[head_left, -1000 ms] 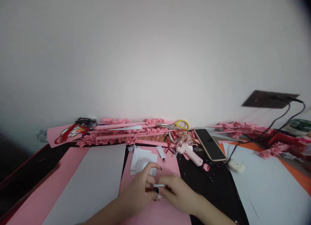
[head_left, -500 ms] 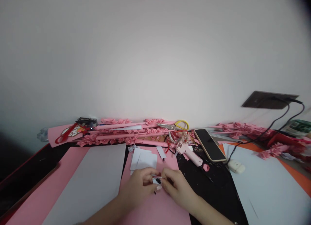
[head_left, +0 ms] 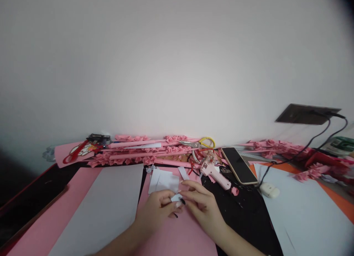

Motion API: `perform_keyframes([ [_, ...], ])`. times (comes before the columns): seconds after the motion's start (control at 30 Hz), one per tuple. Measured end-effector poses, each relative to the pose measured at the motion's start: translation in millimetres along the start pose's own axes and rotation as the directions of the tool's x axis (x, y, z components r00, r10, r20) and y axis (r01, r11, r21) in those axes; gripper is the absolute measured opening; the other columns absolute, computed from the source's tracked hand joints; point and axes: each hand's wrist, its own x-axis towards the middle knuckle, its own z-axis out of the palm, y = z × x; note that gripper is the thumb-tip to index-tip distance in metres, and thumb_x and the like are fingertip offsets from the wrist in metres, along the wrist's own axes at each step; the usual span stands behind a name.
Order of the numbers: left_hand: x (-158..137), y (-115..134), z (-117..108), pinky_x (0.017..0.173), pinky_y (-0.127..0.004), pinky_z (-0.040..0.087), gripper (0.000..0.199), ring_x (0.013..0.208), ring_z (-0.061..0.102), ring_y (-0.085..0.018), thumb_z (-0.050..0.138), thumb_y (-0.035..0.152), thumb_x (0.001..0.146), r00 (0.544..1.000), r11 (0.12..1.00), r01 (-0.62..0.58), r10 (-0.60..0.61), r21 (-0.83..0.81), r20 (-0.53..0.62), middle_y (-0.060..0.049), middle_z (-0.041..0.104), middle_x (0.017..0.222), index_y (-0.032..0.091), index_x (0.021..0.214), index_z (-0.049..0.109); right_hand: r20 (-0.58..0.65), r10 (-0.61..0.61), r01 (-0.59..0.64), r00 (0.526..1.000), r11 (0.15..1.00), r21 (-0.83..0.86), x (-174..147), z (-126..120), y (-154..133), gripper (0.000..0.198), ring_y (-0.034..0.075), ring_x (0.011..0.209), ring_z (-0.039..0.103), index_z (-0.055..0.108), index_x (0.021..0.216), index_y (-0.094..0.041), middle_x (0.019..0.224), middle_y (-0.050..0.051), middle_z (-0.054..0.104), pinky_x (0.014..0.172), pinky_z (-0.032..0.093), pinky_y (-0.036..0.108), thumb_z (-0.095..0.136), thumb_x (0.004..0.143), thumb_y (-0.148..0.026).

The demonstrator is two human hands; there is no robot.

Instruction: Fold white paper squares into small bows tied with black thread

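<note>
In the head view, my left hand (head_left: pixel 156 210) pinches a small white paper piece (head_left: pixel 176 197) between thumb and fingers, over a pink sheet (head_left: pixel 188 235). Dark bits show at the paper's right end and below my left fingertips; what they belong to is partly hidden by the fingers. My right hand (head_left: pixel 206 206) is closed at the paper's right edge, thumb and fingertips on it, its index finger lifted a little higher. Just beyond the hands lie several white paper squares (head_left: pixel 167 183) and a narrow white strip (head_left: pixel 183 172).
A pink glue gun (head_left: pixel 218 177), a phone (head_left: pixel 239 165) and a white case (head_left: pixel 269 189) lie to the right. Yellow-handled scissors (head_left: pixel 206 142) rest on pink paper flowers (head_left: pixel 177 149) along the wall. White sheets (head_left: pixel 102 208) flank the hands. Cables hang from a wall socket (head_left: pixel 306 113).
My right hand has shifted slightly, its index finger now raised and stretched further out. The small paper piece has tilted and moved slightly up in my left fingers.
</note>
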Motion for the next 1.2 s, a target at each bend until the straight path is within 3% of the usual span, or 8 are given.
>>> perform_keyframes([
  [0.23,-1.7,0.7,2.5,0.065,-0.027,0.05,0.013,0.072,0.066,-0.019,0.056,0.024,0.072,0.999,0.997,-0.04,0.04,0.058,0.007,-0.004,0.069,0.069,0.013,0.076,0.063,-0.018,0.204,-0.195,0.979,0.955,0.226,2.5,4.0,-4.4,0.005,0.02,0.089,0.059,0.068,0.074,-0.019,0.098,0.007,0.059,0.077,0.048,0.029,0.065,0.072,-0.015],
  [0.47,-4.6,2.8,3.7,0.065,-0.026,0.051,0.014,0.072,0.066,-0.018,0.054,0.022,0.074,0.997,0.993,-0.068,0.066,0.096,0.025,-0.005,0.069,0.073,0.013,0.078,0.064,-0.004,0.262,-0.253,0.965,0.935,0.246,2.6,3.9,-2.8,0.005,0.021,0.091,0.06,0.069,0.068,-0.016,0.099,0.009,0.063,0.078,0.046,0.03,0.065,0.072,-0.015],
  [0.77,-4.4,-1.7,1.7,0.068,-0.03,0.053,0.029,0.078,0.068,-0.022,0.047,0.036,0.082,0.992,0.992,-0.118,0.116,0.045,0.052,-0.008,0.069,0.077,0.012,0.085,0.064,-0.059,0.104,-0.094,0.993,0.984,0.151,1.4,3.2,-5.6,0.019,0.018,0.087,0.061,0.07,0.075,-0.019,0.093,0.008,0.063,0.074,0.047,0.025,0.055,0.075,-0.006],
  [1.03,-6.6,2.5,2.1,0.068,-0.03,0.054,0.032,0.078,0.068,-0.022,0.048,0.039,0.082,0.994,0.995,-0.1,0.101,-0.016,0.048,-0.008,0.069,0.079,0.012,0.086,0.063,0.025,-0.088,0.089,0.996,0.994,-0.057,-1.9,-1.5,-2.3,0.027,0.017,0.092,0.058,0.068,0.092,-0.021,0.102,0.009,0.06,0.077,0.047,0.026,0.048,0.08,-0.005],
  [1.2,-5.4,3.4,0.1,0.067,-0.031,0.053,0.033,0.077,0.068,-0.022,0.053,0.044,0.078,0.997,0.989,-0.041,0.049,-0.144,0.056,-0.007,0.069,0.079,0.013,0.086,0.063,0.1,-0.16,0.174,0.982,0.973,-0.154,-2.2,-5.4,-4.2,0.036,0.018,0.092,0.057,0.063,0.101,-0.02,0.112,0.01,0.055,0.08,0.046,0.029,0.048,0.073,-0.002],
])
